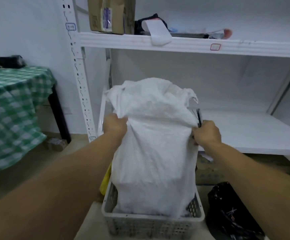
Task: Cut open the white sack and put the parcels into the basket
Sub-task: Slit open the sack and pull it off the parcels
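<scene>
our left hand (114,125) is fisted round a bunch of the white sack (154,144) at its left shoulder, knuckles up, the bare forearm reaching straight out from the lower left. our right hand (207,133) pinches the fabric at the opposite shoulder, fingers curled tight, with a thin dark tool (199,116) sticking up out of the fist (too blurred for us to say what it is). between the two grips the woven plastic is drawn into long diagonal creases, and above them the sack's upper end slumps in loose, crumpled folds. the sack stands upright with its lower end inside the basket (151,217), a grey plastic crate with perforated walls and a rounded rim, set on the floor. a yellow thing (106,181) shows just beside the basket's left wall. a glossy black bag (230,213) lies to the right. behind stands a white metal shelf (192,45) carrying a cardboard box (109,14), and at left a green checked cloth (14,110) drapes a table.
</scene>
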